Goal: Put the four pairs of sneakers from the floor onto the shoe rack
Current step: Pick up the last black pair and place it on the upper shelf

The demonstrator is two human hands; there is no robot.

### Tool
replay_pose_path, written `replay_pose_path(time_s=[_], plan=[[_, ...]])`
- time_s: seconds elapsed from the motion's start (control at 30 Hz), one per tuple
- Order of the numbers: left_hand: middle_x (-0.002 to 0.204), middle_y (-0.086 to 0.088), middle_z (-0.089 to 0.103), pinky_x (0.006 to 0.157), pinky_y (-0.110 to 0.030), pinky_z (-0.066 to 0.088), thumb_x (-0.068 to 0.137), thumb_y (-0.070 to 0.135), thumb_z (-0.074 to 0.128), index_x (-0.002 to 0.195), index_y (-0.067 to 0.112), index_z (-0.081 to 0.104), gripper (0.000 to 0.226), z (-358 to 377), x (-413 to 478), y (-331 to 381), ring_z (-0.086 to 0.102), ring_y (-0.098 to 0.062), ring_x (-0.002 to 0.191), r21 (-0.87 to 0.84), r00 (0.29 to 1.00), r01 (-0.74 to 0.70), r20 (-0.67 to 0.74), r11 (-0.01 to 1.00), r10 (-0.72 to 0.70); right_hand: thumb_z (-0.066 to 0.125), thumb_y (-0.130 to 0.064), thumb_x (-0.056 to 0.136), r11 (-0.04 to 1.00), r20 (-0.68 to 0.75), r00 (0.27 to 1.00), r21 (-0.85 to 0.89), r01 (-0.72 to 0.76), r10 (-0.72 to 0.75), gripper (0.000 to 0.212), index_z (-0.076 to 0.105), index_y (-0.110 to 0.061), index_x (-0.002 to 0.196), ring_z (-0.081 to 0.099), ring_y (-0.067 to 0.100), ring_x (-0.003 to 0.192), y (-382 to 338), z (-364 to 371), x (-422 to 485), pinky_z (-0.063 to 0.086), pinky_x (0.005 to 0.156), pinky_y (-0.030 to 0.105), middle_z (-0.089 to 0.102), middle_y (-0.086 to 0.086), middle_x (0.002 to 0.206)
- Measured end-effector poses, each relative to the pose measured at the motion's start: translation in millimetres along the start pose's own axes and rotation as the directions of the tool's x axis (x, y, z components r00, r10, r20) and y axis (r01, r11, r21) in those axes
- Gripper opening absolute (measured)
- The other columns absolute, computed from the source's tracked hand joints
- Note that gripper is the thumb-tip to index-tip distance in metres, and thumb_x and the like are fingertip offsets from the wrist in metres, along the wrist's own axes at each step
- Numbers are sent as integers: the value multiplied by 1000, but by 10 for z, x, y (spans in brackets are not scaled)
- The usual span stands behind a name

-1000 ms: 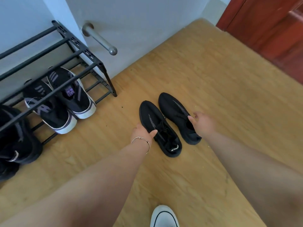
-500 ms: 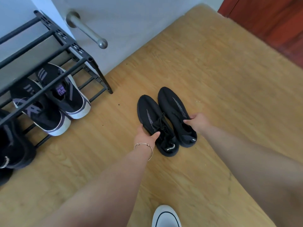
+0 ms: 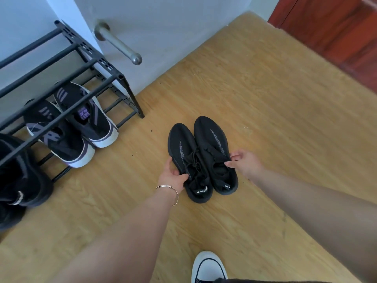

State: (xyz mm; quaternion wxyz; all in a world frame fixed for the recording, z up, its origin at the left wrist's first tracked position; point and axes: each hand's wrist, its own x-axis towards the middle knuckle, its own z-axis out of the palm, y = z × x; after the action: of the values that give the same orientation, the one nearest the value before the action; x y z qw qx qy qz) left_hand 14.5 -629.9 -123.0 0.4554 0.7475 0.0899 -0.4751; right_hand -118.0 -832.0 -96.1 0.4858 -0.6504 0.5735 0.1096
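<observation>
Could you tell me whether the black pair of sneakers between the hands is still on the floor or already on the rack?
On the floor: the black sneakers sit side by side on the wood, apart from the shoe rack.

Soft daylight, sharp, wide-angle edge distortion.

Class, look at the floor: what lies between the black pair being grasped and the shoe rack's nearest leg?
Head view: only bare wooden floor with a few dark specks separates the black pair from the shoe rack.
</observation>
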Motion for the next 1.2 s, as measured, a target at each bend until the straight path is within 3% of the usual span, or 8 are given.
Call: replay_pose_path(time_s=[0.1,0.17,0.27,0.43,0.83,1.0,1.13,1.2], plan=[[86,-1,55,68,-38,61,84,-4,70,151,34,32,87,-84,-56,7,62,-17,80,-37,1000,-5,16,999,6,80,-12,79,1000,8,1000,15,18,-18,34,65,-13,110,66,29,105,-33,3,-91,52,94,41,70,10,109],[89,-1,55,65,-35,60,83,-3,72,151,36,33,87,-160,-113,43,62,-16,82,-31,1000,-20,16,999,20,80,-13,78,999,4,999,15,36,-36,33,65,-16,108,66,28,104,-63,4,-168,52,95,44,71,9,108],[96,-1,57,75,-42,63,82,0,74,150,38,34,87,-301,-255,105,64,-16,84,-10,999,-42,18,999,43,80,-14,79,997,1,997,17,72,-72,35,65,-13,111,66,30,103,-158,-1,-358,52,93,43,70,12,110],[103,-5,58,73,-43,64,81,1,75,148,39,37,86,-629,-620,243,66,-22,95,-28,994,-105,21,994,105,76,-7,82,990,-3,994,96,106,-107,33,63,-11,112,62,21,87,-384,-1,-842,47,71,28,66,9,105],[116,-15,60,77,-48,63,82,-1,73,148,42,37,86,-1921,-1271,557,67,-29,105,-177,977,-214,-52,961,208,78,-4,81,953,49,954,67,294,-297,35,63,-10,111,63,24,94,-1505,443,-1800,51,74,29,66,8,104],[116,-10,63,70,-42,63,82,0,74,150,40,33,89,-2536,-1397,634,65,-28,106,-188,968,-243,-111,952,226,80,-3,78,937,88,933,53,345,-348,34,63,-12,106,65,27,99,-1967,872,-2016,53,76,31,66,9,103],[110,-6,59,57,-36,59,84,-4,71,153,34,28,89,-2979,-1573,764,64,-32,101,-250,957,-276,-157,928,243,80,-3,78,916,128,909,-5,401,-397,34,62,-14,105,64,27,101,-2451,1085,-2250,56,84,37,66,9,106],[113,-9,63,56,-36,58,84,-4,71,154,31,27,89,-3188,-1663,859,65,-33,101,-237,947,-302,-186,923,262,80,-4,79,901,156,893,-38,432,-422,33,63,-14,106,64,24,99,-2689,1168,-2365,56,79,33,66,8,108]])
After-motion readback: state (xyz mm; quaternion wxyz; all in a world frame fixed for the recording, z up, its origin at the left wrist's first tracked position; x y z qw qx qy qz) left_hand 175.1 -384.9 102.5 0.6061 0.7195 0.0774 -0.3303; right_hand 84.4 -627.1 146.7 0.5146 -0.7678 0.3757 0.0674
